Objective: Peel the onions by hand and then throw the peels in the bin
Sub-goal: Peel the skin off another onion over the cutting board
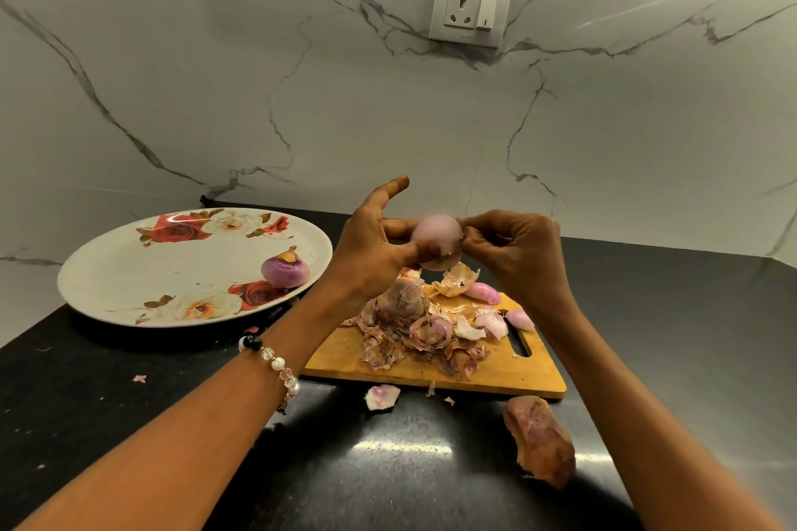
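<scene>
I hold a pale pink onion (436,238) in the air above the wooden cutting board (496,371). My left hand (371,246) grips it from the left with thumb and fingers, the index finger sticking up. My right hand (513,250) pinches at the onion's right end with curled fingers. A heap of dry onion peels (422,332) lies on the board, with an unpeeled onion (405,300) in it. A peeled purple onion (285,269) sits on the flowered plate (129,272). Another unpeeled onion (541,440) lies on the black counter, front right.
The black counter (129,401) carries loose peel scraps (381,396) in front of the board. The marble wall behind has a socket (471,9). The plate stands left of the board. No bin is in view.
</scene>
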